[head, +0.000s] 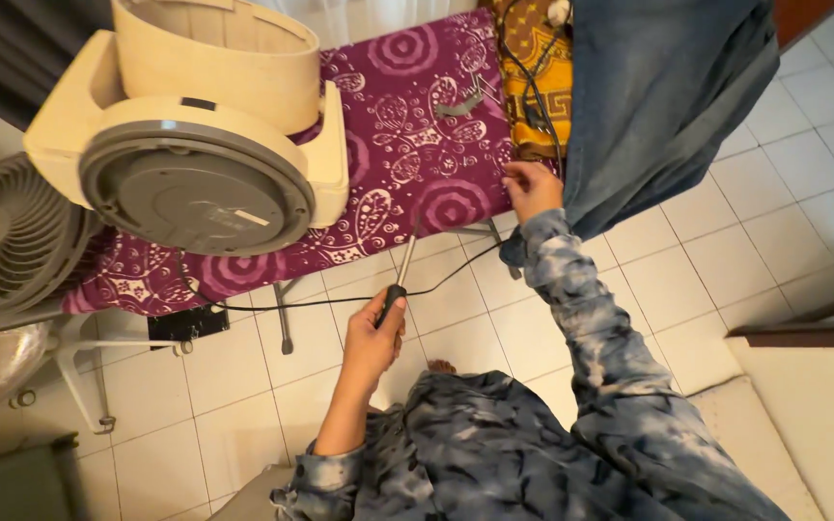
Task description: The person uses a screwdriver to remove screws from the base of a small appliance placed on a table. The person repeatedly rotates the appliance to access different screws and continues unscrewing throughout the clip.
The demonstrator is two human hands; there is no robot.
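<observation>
Below the purple patterned cloth [407,125], out over the white tiled floor [784,203], left hand [371,340] is closed in a fist around the black handle of a screwdriver [399,283], metal shaft pointing up toward the cloth's front edge. Right hand [533,187] is at the cloth's right front corner, fingers curled onto the edge there; can't tell if it's pinching the thin black cable [340,299] or only touching the fabric. Cable sags from that corner, passes just beside the screwdriver, runs left under the cloth edge. On the cloth's left part sits a cream appliance housing [195,125], tipped so its round grey base faces the camera. Grey fan [7,236] stands just left of the cloth. Yellow patterned fabric [542,87] with more black cords lies at the cloth's right end, blue denim garment [658,96] hanging beside it. Both sleeves are blue-grey tie-dye.
</observation>
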